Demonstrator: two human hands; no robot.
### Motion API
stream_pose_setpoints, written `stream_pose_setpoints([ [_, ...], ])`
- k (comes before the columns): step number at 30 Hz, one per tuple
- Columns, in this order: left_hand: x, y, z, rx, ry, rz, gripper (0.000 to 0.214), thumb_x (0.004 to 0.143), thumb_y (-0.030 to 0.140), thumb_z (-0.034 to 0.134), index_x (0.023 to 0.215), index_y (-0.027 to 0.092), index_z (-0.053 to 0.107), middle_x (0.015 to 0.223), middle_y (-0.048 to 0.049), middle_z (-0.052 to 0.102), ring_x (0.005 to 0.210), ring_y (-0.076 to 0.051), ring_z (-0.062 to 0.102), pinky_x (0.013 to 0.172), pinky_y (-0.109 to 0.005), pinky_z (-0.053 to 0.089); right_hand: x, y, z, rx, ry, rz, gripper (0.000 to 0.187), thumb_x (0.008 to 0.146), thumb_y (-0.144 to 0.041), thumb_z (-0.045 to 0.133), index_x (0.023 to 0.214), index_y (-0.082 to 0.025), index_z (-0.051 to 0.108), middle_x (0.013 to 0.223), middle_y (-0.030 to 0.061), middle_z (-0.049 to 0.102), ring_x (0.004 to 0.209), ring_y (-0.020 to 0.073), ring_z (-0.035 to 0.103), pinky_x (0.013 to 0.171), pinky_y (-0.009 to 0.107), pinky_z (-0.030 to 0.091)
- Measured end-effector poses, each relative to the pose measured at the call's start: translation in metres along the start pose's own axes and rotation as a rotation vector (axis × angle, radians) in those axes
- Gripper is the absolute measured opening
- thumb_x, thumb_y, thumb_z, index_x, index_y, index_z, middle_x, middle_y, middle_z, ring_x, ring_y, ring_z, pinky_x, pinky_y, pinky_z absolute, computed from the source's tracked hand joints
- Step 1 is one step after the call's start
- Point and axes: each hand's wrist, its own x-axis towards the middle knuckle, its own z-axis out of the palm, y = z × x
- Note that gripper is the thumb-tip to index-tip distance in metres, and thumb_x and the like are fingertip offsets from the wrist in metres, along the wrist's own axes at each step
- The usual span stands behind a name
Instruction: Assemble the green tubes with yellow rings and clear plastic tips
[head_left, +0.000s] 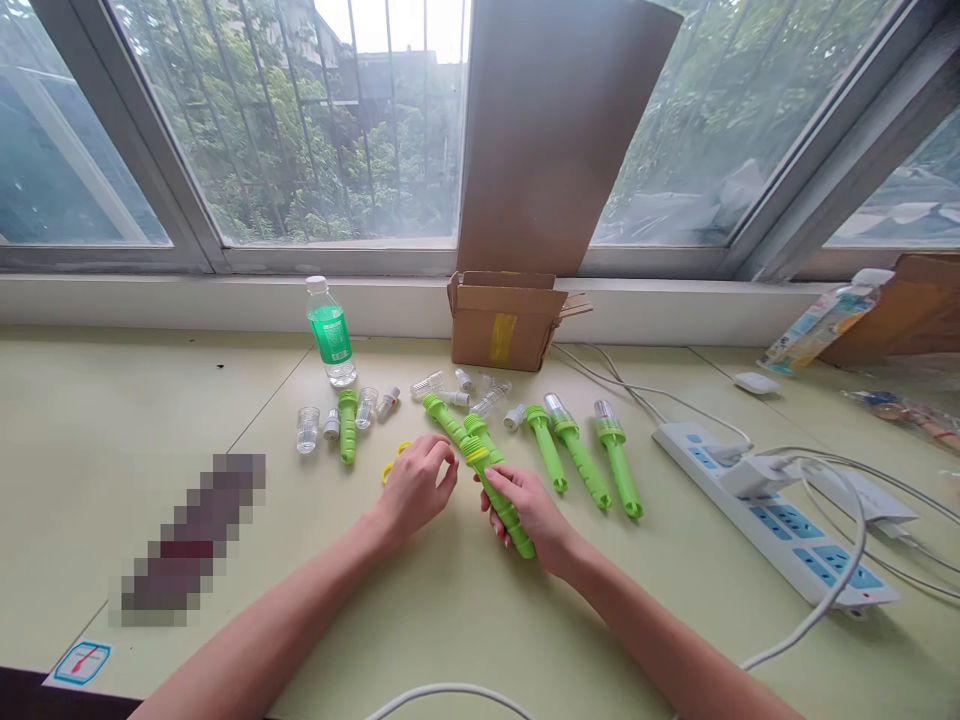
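My right hand (529,508) is wrapped round a green plastic handle (501,502) lying slanted on the pale table. My left hand (417,485) hovers just left of the handle's top end, fingers curled together in a pinch; what they hold, if anything, is too small to make out. A yellow ring (390,465) shows partly under the left hand. Two more green handles (450,422) lie just behind. To the right lie three green handles with clear caps (581,460). Further left, one green handle (347,425) lies among several clear caps (307,428).
A water bottle with a green label (330,335) and an open cardboard box (504,322) stand by the window sill. A white power strip (772,515) with cables runs along the right. A blurred dark object (191,540) lies at the left.
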Motion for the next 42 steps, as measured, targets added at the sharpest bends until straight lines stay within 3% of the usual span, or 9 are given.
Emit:
stream_pose_setpoints([
  [11,0.003,-0.005,-0.005,0.08,0.04,-0.07,0.012,0.09,0.027,0.046,0.082,0.02,0.051,0.096,-0.006,0.06,0.092,-0.021,0.058,0.077,-0.034,0.048,-0.001,-0.003,0.001,-0.013,0.017,0.017,0.034,0.081,-0.052,0.055,0.086,-0.018,0.054,0.069,-0.0008,0.059,0.042,0.0078,0.048,0.033,0.018,0.036],
  [18,0.008,-0.021,-0.01,0.219,0.092,-0.208,0.027,0.09,0.044,0.046,0.09,0.019,0.057,0.108,-0.0126,0.058,0.104,-0.029,0.054,0.088,-0.045,0.043,-0.001,-0.003,0.0,-0.012,0.016,0.025,0.034,0.081,-0.051,0.055,0.087,-0.018,0.054,0.069,-0.0007,0.058,0.042,0.0079,0.048,0.033,0.019,0.036],
  [23,0.012,-0.04,-0.012,0.282,0.096,-0.275,0.035,0.092,0.048,0.039,0.096,0.021,0.06,0.121,-0.0139,0.057,0.122,-0.034,0.043,0.103,-0.058,0.026,0.0,-0.002,-0.001,0.001,0.016,0.024,0.034,0.08,-0.052,0.056,0.086,-0.019,0.054,0.068,-0.0011,0.059,0.042,0.0081,0.048,0.033,0.019,0.036],
  [27,0.013,-0.054,-0.014,0.272,0.025,-0.333,0.042,0.093,0.051,0.033,0.102,0.022,0.062,0.13,-0.0125,0.054,0.128,-0.036,0.037,0.105,-0.068,0.01,0.0,-0.001,0.0,0.004,0.013,0.023,0.032,0.081,-0.051,0.056,0.084,-0.019,0.053,0.069,-0.001,0.059,0.042,0.0079,0.049,0.032,0.019,0.036],
  [34,0.012,-0.063,-0.011,0.306,0.004,-0.348,0.044,0.092,0.052,0.032,0.102,0.022,0.063,0.128,-0.0125,0.056,0.125,-0.036,0.04,0.107,-0.066,0.008,-0.002,-0.002,-0.001,-0.007,0.009,0.03,0.033,0.082,-0.051,0.055,0.086,-0.018,0.054,0.07,-0.0004,0.059,0.043,0.0081,0.049,0.033,0.018,0.036],
  [39,0.014,-0.062,-0.013,0.368,0.049,-0.376,0.04,0.09,0.051,0.04,0.105,0.021,0.062,0.11,-0.0146,0.06,0.112,-0.034,0.047,0.105,-0.065,0.012,-0.001,-0.001,-0.001,-0.014,0.021,0.04,0.033,0.081,-0.051,0.055,0.086,-0.019,0.054,0.069,-0.0006,0.059,0.043,0.0084,0.049,0.033,0.018,0.036],
  [42,0.013,-0.064,-0.013,0.406,0.046,-0.354,0.039,0.09,0.049,0.04,0.107,0.021,0.062,0.117,-0.0173,0.056,0.117,-0.035,0.044,0.103,-0.067,0.012,0.0,0.0,-0.001,-0.007,0.011,0.033,0.032,0.082,-0.05,0.054,0.086,-0.018,0.055,0.069,-0.0006,0.059,0.044,0.0083,0.049,0.033,0.018,0.036],
])
